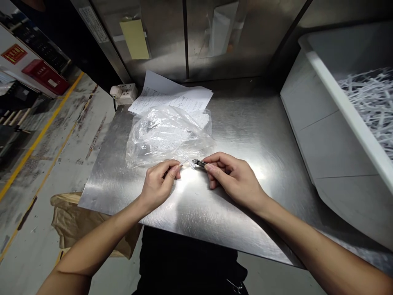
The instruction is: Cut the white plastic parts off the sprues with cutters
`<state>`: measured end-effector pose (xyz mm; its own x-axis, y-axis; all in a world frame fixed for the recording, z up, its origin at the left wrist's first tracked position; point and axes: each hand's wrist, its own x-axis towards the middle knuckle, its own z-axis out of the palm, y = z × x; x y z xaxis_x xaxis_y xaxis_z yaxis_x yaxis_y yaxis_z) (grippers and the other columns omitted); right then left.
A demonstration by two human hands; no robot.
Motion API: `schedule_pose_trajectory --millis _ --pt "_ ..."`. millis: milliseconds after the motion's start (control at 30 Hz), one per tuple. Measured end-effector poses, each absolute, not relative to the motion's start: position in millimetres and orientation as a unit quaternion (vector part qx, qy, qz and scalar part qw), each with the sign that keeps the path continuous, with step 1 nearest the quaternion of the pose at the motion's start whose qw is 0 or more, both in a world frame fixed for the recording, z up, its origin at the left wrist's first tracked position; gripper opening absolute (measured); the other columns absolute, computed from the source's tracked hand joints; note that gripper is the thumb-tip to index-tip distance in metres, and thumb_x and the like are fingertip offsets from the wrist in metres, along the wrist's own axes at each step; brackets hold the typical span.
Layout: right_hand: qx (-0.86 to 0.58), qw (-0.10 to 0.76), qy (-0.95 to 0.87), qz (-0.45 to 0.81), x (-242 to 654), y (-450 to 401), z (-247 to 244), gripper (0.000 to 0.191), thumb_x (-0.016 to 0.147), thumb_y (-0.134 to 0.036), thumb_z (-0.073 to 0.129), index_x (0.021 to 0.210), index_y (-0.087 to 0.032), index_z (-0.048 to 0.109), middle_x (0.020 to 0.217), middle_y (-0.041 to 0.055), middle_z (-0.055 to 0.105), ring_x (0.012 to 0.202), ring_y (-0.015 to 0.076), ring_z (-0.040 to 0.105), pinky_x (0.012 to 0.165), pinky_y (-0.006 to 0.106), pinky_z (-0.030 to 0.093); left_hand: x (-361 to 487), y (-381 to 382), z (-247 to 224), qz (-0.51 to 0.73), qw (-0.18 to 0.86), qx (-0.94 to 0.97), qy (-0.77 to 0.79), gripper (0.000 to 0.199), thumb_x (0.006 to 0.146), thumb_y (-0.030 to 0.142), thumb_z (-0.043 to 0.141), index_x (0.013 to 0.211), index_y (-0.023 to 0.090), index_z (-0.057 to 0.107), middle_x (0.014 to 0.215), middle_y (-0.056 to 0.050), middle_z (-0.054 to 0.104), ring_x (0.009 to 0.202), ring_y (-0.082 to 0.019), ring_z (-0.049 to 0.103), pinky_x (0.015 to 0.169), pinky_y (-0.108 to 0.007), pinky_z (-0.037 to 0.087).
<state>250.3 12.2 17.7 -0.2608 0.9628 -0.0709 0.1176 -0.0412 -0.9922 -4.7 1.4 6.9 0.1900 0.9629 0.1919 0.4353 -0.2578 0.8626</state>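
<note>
Left hand (158,186) pinches a thin white piece (185,162); right hand (238,178) pinches a small clipper (200,163). Piece sits between the hands, at the clipper's tip. Looks mid-work on this one; can't tell if it's cut. Bag (162,135) of white bits just beyond hands. Bin (330,78) right of them has plenty of strips (376,108); done/left split unclear.

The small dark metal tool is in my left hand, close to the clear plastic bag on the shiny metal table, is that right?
No: the head view shows the tool in your right hand, not your left hand. It is close to the clear plastic bag on the shiny metal table, as you say.
</note>
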Motion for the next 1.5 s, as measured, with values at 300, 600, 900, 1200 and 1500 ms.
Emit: schedule_pose_trajectory --millis 300,600,900,1200,1500 --pt "-0.437 0.4 -0.591 0.547 253 8 26 0.022 0.107 -0.04 0.072 0.116 -0.021 0.078 0.076 0.0003 0.073 0.068 0.0195 0.074 0.068 0.035 0.057 -3 2 6 0.395 0.345 0.685 0.506 0.018 0.114 0.032 0.064 0.108 0.021 0.077 0.08 0.002 0.072 0.068 -0.01 0.065 0.067 -0.024 0.052" --pt "-0.453 0.382 -0.639 0.491 256 8 28 0.021 0.107 -0.039 0.073 0.118 -0.022 0.08 0.08 0.0017 0.077 0.067 0.0191 0.073 0.065 0.034 0.056 -4 2 7 0.396 0.337 0.688 0.506 0.019 0.114 0.033 0.064 0.109 0.02 0.077 0.08 0.0 0.072 0.068 -0.012 0.067 0.064 -0.024 0.052" --pt "-0.447 0.367 -0.651 0.491 261 9 32 0.02 0.107 -0.039 0.074 0.119 -0.024 0.08 0.078 0.0014 0.078 0.066 0.0194 0.073 0.062 0.033 0.053 -4 2 8 0.396 0.325 0.7 0.498 0.017 0.114 0.03 0.064 0.109 0.02 0.077 0.08 0.001 0.072 0.068 -0.011 0.066 0.067 -0.024 0.052" --pt "-0.448 0.375 -0.611 0.534 251 7 31 0.02 0.109 -0.039 0.07 0.113 -0.021 0.078 0.069 -0.0008 0.071 0.061 0.0174 0.07 0.061 0.032 0.054 -2 2 12 0.39 0.287 0.718 0.5 0.018 0.113 0.029 0.063 0.106 0.02 0.078 0.078 0.0 0.072 0.073 -0.014 0.07 0.072 -0.027 0.054" --pt "-0.445 0.423 -0.545 0.571 247 9 26 0.025 0.106 -0.043 0.074 0.111 -0.018 0.076 0.071 -0.0016 0.07 0.061 0.0173 0.07 0.063 0.033 0.056 -4 4 7 0.389 0.312 0.7 0.512 0.018 0.112 0.032 0.065 0.108 0.02 0.078 0.075 0.001 0.07 0.07 -0.014 0.068 0.07 -0.027 0.054"
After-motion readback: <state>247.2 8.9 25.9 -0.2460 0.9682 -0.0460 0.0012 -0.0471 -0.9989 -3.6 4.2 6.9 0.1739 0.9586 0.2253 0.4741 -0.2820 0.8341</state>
